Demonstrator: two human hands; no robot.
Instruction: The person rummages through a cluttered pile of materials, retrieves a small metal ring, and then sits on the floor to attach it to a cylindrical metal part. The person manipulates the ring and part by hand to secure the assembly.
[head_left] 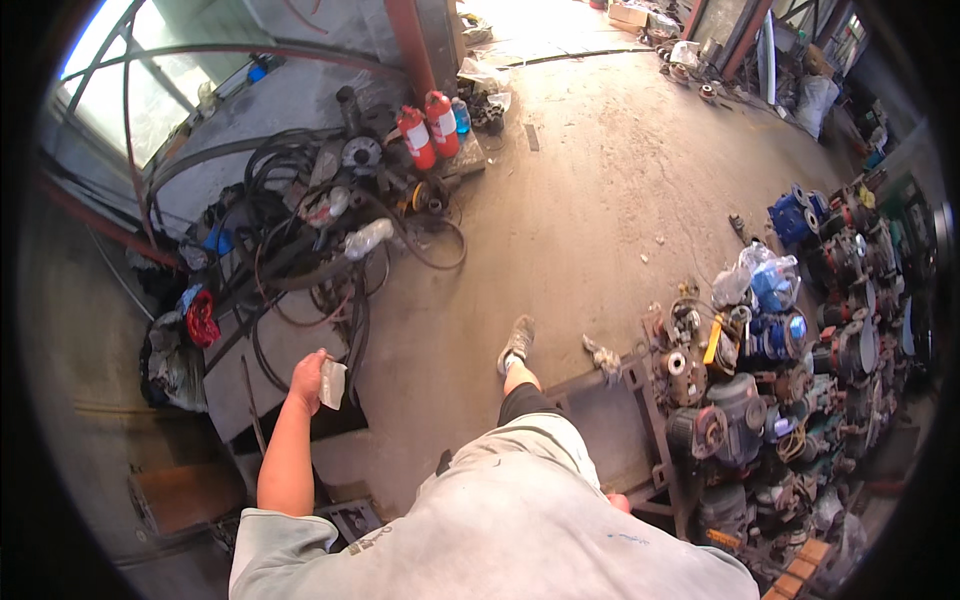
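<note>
My left hand (308,379) is held out to the left, its fingers closed round a small pale, flat piece (333,384). Whether that piece is cloth, card or something else I cannot make out. Beyond this hand, black hoses (264,345) loop down over a pile on the floor. Of my right hand (619,502) only a small part shows beside my right hip. My shirt hides the rest of it, fingers included. One foot in a light shoe (518,340) is on the concrete floor in front of me.
Two red fire extinguishers (429,130) stand at a red post, behind the heap of hoses and metal parts. Along the right lie several pumps and motors, with a grey motor (737,418) and a blue pump (793,215). A dark metal frame (650,425) borders them. A rag (602,357) lies nearby.
</note>
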